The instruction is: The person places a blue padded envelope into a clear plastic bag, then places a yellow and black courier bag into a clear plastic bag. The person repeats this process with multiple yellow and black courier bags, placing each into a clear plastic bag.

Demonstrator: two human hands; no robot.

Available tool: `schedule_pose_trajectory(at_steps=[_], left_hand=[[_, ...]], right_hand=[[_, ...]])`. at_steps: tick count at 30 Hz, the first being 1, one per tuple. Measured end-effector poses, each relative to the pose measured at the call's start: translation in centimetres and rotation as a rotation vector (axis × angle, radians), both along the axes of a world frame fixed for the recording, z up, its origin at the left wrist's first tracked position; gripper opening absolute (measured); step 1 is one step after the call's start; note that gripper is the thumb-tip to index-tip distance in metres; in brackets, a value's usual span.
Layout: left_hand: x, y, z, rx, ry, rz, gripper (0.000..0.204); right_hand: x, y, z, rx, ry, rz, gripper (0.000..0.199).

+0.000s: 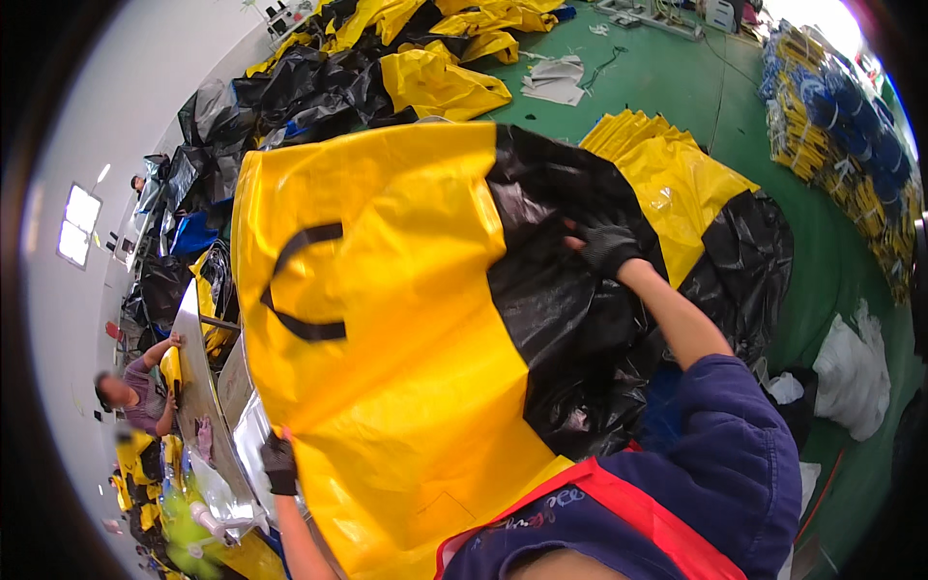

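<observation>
A large yellow-and-black tarpaulin bag (406,387) lies spread before me, with a curved black strap handle (280,280) on its yellow panel. My left hand (280,464), in a black fingerless glove, is closed on the yellow panel's left edge, near the bottom; part of its fingers is hidden. On the right, my right hand (607,247), gloved the same way, reaches over the creased black part (570,319). Its fingers are stretched out to the left and hold nothing.
More yellow and black bags (667,184) lie at the right on the green floor (715,77). Tied bundles (841,135) stand far right, near a white plastic sack (855,372). A heap of bags (319,82) fills the far left. Another person (145,396) works beside a metal-edged table (198,377).
</observation>
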State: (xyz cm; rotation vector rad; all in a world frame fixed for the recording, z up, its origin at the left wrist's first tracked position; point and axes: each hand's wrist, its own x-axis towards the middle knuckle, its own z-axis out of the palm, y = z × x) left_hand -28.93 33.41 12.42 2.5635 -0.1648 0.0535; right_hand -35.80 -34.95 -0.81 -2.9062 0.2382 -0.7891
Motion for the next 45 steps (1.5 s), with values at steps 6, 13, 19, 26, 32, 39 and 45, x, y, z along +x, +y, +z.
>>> schedule_pose_trajectory(at_steps=[6, 13, 19, 26, 32, 39, 45], left_hand=[[0.0, 5.9, -9.6, -0.046, 0.416, -0.237, 0.045], [13.8, -0.1, -7.0, -0.993, 0.787, 0.04, 0.084], [14.8, -0.1, -5.0, -0.831, 0.762, 0.033, 0.043], [9.9, 14.7, -9.8, -0.562, -0.13, 0.217, 0.041], [4.6, 15.3, -13.9, -0.645, -0.319, 0.457, 0.047], [7.0, 13.1, -12.9, 0.031, -0.434, 0.545, 0.043], [9.2, 8.6, -14.6, -0.046, -0.316, 0.497, 0.041]], right_hand=[[0.6, -0.8, 6.3, 0.132, -0.314, -0.238, 0.064], [4.2, -2.9, -1.0, 0.468, -0.094, -0.128, 0.045], [3.4, 0.4, 11.3, 0.428, -0.193, 0.317, 0.032], [17.0, -13.9, 9.6, -0.082, 0.018, -0.255, 0.032], [14.2, 2.5, 10.8, 0.407, 0.716, -0.136, 0.086], [12.0, 4.2, 3.2, -0.004, 0.532, 0.03, 0.033], [10.8, -2.1, 10.3, -0.108, 0.611, -0.229, 0.038]])
